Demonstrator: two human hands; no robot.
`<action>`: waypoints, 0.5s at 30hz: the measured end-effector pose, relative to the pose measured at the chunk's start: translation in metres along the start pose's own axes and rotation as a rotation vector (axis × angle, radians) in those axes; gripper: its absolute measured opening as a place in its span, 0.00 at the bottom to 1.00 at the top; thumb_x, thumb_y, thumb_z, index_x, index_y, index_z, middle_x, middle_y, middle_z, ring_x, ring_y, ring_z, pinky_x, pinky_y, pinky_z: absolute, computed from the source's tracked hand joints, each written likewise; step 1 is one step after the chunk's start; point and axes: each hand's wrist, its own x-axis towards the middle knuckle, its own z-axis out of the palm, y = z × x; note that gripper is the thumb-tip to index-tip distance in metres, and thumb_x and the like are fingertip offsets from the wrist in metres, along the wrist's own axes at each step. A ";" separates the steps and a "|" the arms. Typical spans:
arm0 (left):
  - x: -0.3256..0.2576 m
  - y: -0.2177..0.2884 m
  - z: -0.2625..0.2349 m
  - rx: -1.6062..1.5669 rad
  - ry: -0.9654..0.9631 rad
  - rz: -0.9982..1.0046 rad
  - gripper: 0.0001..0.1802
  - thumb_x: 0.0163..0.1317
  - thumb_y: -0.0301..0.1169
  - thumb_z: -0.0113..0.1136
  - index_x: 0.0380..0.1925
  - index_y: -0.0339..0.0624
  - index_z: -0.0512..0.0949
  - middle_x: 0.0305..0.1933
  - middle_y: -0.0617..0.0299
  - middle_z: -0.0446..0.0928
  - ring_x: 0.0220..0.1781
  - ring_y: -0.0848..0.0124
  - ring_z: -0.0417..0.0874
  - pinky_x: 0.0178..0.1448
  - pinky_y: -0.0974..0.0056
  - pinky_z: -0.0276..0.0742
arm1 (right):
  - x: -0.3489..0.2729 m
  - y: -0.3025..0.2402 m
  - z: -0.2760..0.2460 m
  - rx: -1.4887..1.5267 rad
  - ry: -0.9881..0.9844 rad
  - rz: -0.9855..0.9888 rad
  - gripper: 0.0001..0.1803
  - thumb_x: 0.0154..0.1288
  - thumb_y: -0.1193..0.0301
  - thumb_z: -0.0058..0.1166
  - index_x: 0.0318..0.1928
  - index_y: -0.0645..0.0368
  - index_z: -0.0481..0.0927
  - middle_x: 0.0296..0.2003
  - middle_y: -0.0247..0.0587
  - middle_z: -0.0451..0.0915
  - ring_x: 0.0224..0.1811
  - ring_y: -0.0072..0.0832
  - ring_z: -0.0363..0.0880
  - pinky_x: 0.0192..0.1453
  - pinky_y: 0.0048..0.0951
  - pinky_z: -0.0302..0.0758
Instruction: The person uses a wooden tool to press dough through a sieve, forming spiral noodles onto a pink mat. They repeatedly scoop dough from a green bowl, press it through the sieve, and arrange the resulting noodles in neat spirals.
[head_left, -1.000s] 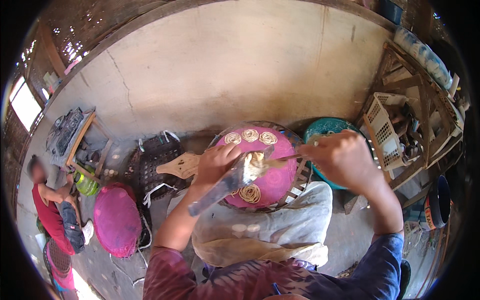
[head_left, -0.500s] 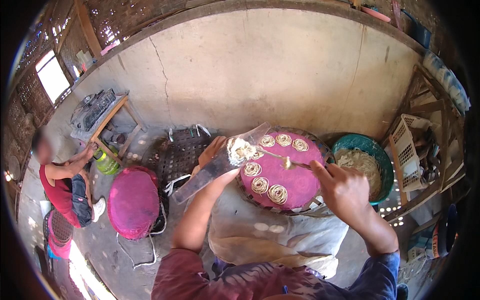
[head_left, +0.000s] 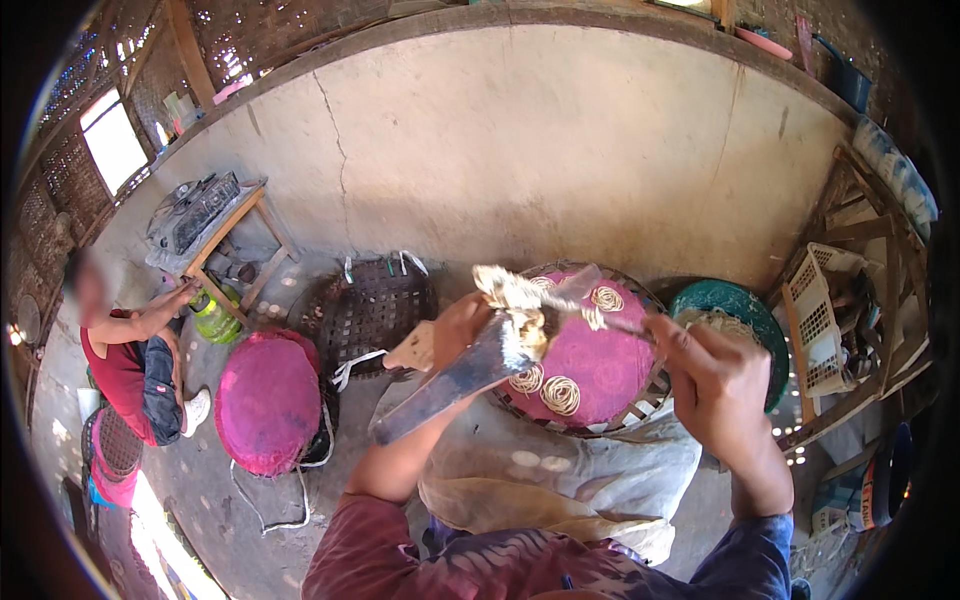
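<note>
Head view: left hand (head_left: 458, 330) is clenched around a flat blade-like tool (head_left: 455, 380) carrying pale noodle strands (head_left: 520, 305). Right hand (head_left: 715, 375) pinches a thin stick (head_left: 600, 315) touching the strands. Both are above the pink-lined woven tray (head_left: 610, 375), which holds noodle coils (head_left: 560, 395). A teal basin (head_left: 745, 315) sits to the right.

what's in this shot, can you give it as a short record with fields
left hand: left hand grips a flat metal paddle with pale dough piled on its upper end
right hand: right hand holds a thin stick against the dough
under the hands: round tray covered in pink cloth, with pale noodle coils on it
right of tray: green bowl
left side: second pink covered tray and dark woven basket on the floor
other person: sitting at far left
</note>
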 end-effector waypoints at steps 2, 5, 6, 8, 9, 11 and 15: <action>0.003 -0.022 -0.005 -0.023 0.056 -0.012 0.14 0.53 0.35 0.65 0.40 0.44 0.81 0.36 0.56 0.81 0.38 0.54 0.83 0.41 0.54 0.78 | -0.010 0.003 0.010 -0.070 -0.082 -0.022 0.19 0.53 0.78 0.60 0.48 0.52 0.84 0.19 0.35 0.70 0.18 0.32 0.73 0.21 0.35 0.68; 0.005 -0.035 -0.012 0.014 0.032 -0.039 0.14 0.53 0.33 0.64 0.40 0.44 0.81 0.36 0.56 0.80 0.39 0.55 0.82 0.41 0.55 0.78 | -0.016 0.008 0.010 -0.158 -0.164 -0.089 0.20 0.52 0.77 0.59 0.48 0.50 0.84 0.20 0.33 0.71 0.17 0.31 0.72 0.20 0.33 0.68; 0.006 -0.034 -0.011 0.021 0.007 -0.043 0.14 0.53 0.33 0.64 0.41 0.45 0.81 0.36 0.56 0.80 0.39 0.55 0.82 0.41 0.55 0.78 | -0.015 0.009 0.008 -0.190 -0.178 -0.127 0.20 0.52 0.76 0.58 0.48 0.50 0.84 0.20 0.32 0.71 0.17 0.31 0.72 0.20 0.32 0.68; 0.006 -0.028 -0.006 0.059 0.009 -0.019 0.13 0.53 0.32 0.62 0.40 0.44 0.81 0.37 0.58 0.80 0.39 0.55 0.82 0.41 0.55 0.78 | -0.011 0.011 0.004 -0.224 -0.233 -0.176 0.20 0.52 0.75 0.57 0.48 0.49 0.84 0.21 0.30 0.70 0.17 0.28 0.72 0.20 0.30 0.68; 0.005 -0.024 -0.003 0.050 0.009 -0.025 0.13 0.53 0.31 0.62 0.40 0.44 0.81 0.37 0.58 0.80 0.39 0.56 0.82 0.41 0.55 0.78 | -0.008 0.010 0.004 -0.252 -0.244 -0.174 0.20 0.52 0.74 0.57 0.48 0.48 0.84 0.21 0.30 0.70 0.18 0.27 0.72 0.20 0.29 0.68; 0.002 -0.018 0.006 0.042 0.034 0.013 0.12 0.53 0.32 0.62 0.39 0.45 0.82 0.37 0.60 0.80 0.37 0.57 0.82 0.39 0.56 0.78 | -0.005 0.004 0.012 -0.309 -0.277 -0.251 0.19 0.53 0.72 0.56 0.48 0.48 0.84 0.21 0.29 0.70 0.19 0.25 0.72 0.22 0.28 0.68; -0.012 -0.020 0.018 0.132 -0.073 0.005 0.10 0.56 0.34 0.62 0.37 0.46 0.81 0.35 0.62 0.79 0.33 0.61 0.82 0.34 0.57 0.78 | -0.011 -0.011 0.040 -0.342 -0.301 -0.366 0.19 0.56 0.68 0.52 0.49 0.50 0.83 0.22 0.28 0.70 0.22 0.22 0.72 0.24 0.27 0.68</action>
